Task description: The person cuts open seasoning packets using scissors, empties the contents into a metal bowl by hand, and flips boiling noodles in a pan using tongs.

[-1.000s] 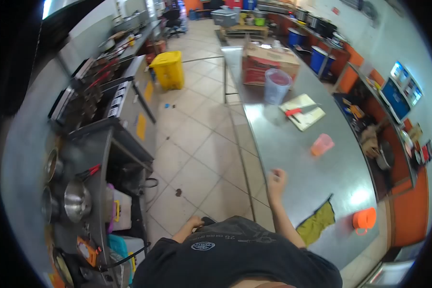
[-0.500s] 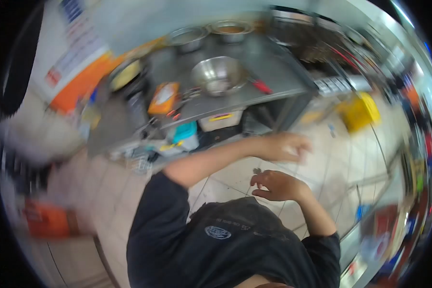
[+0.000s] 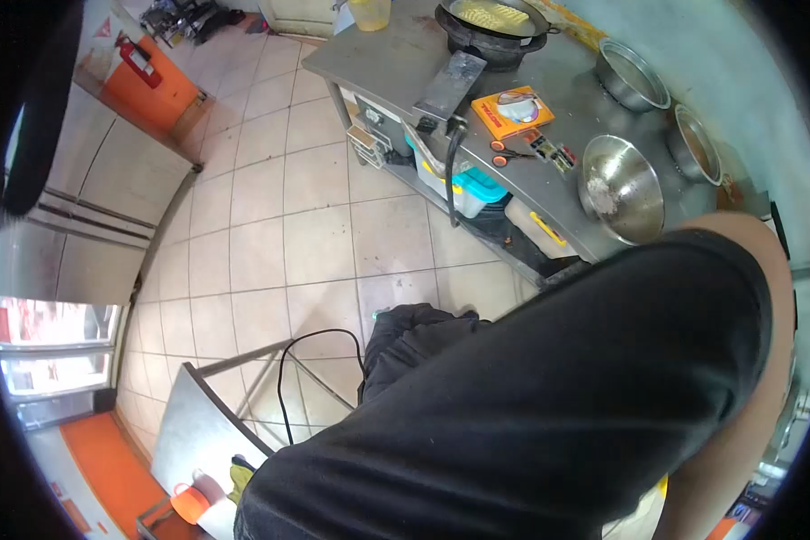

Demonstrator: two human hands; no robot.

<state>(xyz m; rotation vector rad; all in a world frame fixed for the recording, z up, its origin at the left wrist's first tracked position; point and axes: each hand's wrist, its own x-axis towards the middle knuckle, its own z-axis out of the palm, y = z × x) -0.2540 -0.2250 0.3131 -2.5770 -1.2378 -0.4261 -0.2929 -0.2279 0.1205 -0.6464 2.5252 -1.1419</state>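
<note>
Neither my left hand nor my right hand shows in the head view. One of my arms, in a black sleeve [image 3: 549, 387], fills the lower right, with its bare elbow [image 3: 749, 236] bent at the right. Closest to that elbow is a wide steel bowl [image 3: 643, 202] with pale residue inside, on a steel worktable [image 3: 382, 58]. Two metal pots, a nearer one [image 3: 700, 148] and a farther one [image 3: 630, 76], stand along the wall. An orange box [image 3: 486, 112] carries a white object. Beside it lie orange-handled scissors [image 3: 500, 160] and small packets [image 3: 562, 160].
A pan of yellow food [image 3: 490, 16] stands on the worktable's far end. Below are a turquoise-lidded tub [image 3: 479, 185] and other containers. A small steel table [image 3: 189, 427] holds an orange cup [image 3: 189, 504]. A black cable [image 3: 282, 382] hangs near it. Steel cabinets [image 3: 117, 175] line the left.
The view has swung round, bringing the tiled floor and cabinets into the left side. Both hands, seen earlier in front of my body, have left the view. The worktable now appears at the upper right.
</note>
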